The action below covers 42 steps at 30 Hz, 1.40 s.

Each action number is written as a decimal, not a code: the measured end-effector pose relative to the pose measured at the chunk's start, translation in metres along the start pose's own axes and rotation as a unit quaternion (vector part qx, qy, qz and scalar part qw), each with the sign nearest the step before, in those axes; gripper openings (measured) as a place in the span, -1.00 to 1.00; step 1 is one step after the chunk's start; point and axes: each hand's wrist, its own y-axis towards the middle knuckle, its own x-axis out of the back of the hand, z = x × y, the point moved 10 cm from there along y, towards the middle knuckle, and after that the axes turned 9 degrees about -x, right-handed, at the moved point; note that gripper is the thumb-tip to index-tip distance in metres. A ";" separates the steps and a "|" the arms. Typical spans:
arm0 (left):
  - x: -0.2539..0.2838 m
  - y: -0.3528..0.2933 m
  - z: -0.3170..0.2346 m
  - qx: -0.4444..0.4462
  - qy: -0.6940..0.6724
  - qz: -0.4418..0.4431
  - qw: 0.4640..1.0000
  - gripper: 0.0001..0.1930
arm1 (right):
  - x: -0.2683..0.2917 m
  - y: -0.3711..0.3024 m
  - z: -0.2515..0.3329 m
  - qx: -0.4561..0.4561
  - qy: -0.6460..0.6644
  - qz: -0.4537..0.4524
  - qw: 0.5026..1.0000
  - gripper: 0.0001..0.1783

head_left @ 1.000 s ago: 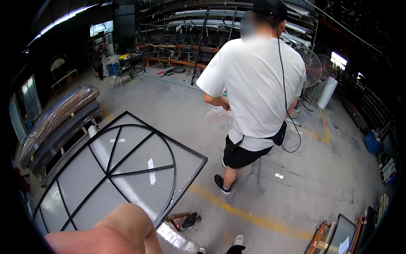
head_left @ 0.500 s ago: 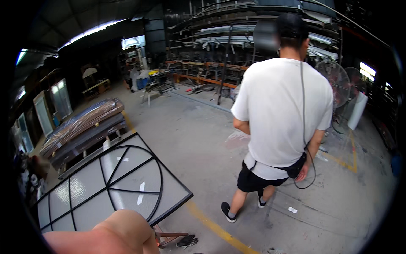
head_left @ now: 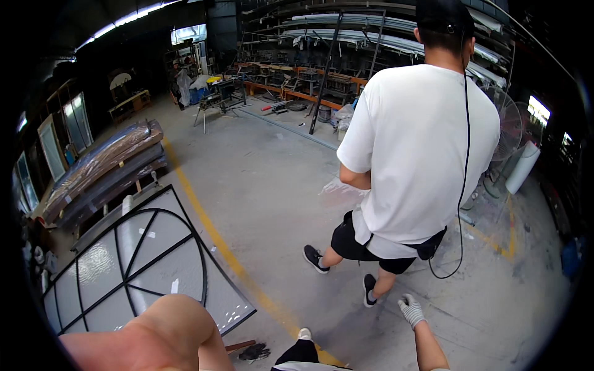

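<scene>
My right hand (head_left: 413, 310), in a white glove with grey stripes, hangs low over the floor behind a person in a white T-shirt (head_left: 427, 136). Its fingers look loosely apart, and nothing shows in them. My bare left arm (head_left: 167, 331) is bent across the lower left; its hand is out of view. Beyond that arm, nearest to it in the picture, lies a glazed panel (head_left: 164, 252) with a black frame, curved and spoke-like bars, and textured glass. The arm covers its near part.
The person stands just ahead with a cable down their back. A dark glove (head_left: 253, 352) lies beside a brown bar (head_left: 240, 345). Wrapped panels (head_left: 105, 162) are stacked at left. A yellow line (head_left: 232, 260) crosses the floor; racks (head_left: 346, 31) and a fan (head_left: 504, 127) stand beyond.
My gloved right hand and one foot have come into view below. The person appears larger and nearer, their legs in a different stride. The panel sits farther left in the picture.
</scene>
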 end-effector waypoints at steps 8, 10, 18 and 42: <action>-0.077 -0.019 0.039 -0.024 0.034 -0.014 0.999 -0.60 | -0.111 0.018 -0.107 -0.053 -0.279 0.282 0.916 -0.40; -0.080 -0.012 0.021 -0.061 0.053 -0.024 0.996 -0.60 | -0.163 0.015 -0.100 -0.045 -0.283 0.329 0.900 -0.41; 0.008 -0.049 -0.158 -0.234 0.183 -0.170 0.940 -0.60 | -0.307 0.044 0.190 0.176 -0.290 0.473 0.813 -0.49; -0.035 -0.302 -0.341 -0.367 0.314 -0.366 0.796 -0.58 | -0.384 0.008 0.374 0.417 -0.257 0.714 0.501 -0.20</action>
